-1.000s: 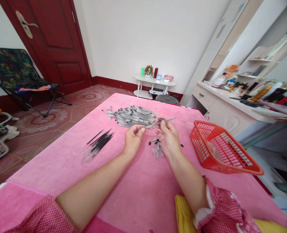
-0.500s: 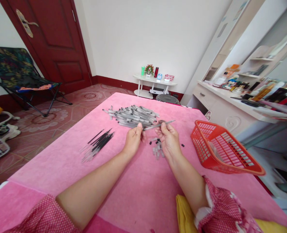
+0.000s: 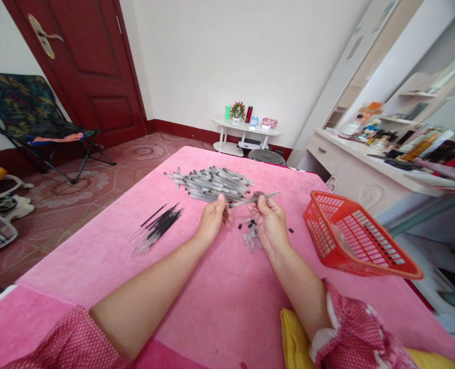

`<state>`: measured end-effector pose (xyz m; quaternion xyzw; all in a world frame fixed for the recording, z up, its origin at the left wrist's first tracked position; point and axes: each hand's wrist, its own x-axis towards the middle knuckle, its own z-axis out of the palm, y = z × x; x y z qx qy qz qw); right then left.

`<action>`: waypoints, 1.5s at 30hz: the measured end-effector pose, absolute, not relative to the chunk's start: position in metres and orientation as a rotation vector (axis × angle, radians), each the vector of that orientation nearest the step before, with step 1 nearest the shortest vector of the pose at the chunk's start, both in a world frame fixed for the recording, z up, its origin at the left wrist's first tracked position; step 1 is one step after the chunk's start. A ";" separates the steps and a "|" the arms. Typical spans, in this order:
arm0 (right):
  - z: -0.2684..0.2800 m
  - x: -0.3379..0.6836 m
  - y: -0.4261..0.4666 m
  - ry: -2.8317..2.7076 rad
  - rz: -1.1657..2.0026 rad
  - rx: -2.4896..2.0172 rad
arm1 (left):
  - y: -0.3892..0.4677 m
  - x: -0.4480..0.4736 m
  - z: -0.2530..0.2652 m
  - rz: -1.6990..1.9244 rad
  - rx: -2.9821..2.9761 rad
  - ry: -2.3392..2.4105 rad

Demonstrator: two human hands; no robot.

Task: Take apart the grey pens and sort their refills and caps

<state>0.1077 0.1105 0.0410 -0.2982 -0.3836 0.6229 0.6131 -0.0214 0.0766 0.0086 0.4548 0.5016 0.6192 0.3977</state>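
Observation:
My right hand (image 3: 269, 218) is closed, its thumb and fingers pinching a slim grey, see-through pen (image 3: 244, 202) that lies roughly level. The pen's dark-tipped end points toward my left hand (image 3: 214, 216). That hand's fingers are curled with the thumb on top, close to the pen's end; what they hold, if anything, is hidden. Just beyond both hands spreads a heap of similar pens (image 3: 212, 182). Small clear caps (image 3: 251, 241) and black plugs (image 3: 291, 230) lie around my right hand. To the left rests a bundle of black ink refills (image 3: 161, 225).
A pink cloth (image 3: 212, 302) covers the table. At its right edge stands an orange-red plastic basket (image 3: 338, 261), with yellow fabric (image 3: 294, 338) nearer me. Beyond are a folding chair (image 3: 23, 113), a low white stand (image 3: 221, 122) and a cluttered dresser (image 3: 366, 169).
The dark end of the pen now shows clear beside my left fingers, with a slight gap. Otherwise both hands stay nearly in place; the whole view has shifted slightly.

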 end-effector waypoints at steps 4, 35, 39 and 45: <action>0.040 0.110 0.113 -0.857 1.435 -0.704 | 0.079 -0.022 0.011 1.643 1.213 1.207; 0.042 0.112 0.113 -0.852 1.406 -0.729 | 0.078 -0.023 0.010 1.564 1.225 1.197; 0.043 0.112 0.113 -0.845 1.411 -0.723 | 0.077 -0.024 0.011 1.566 1.105 1.181; 0.041 0.113 0.113 -0.837 1.415 -0.737 | 0.076 -0.023 0.011 1.582 1.287 1.137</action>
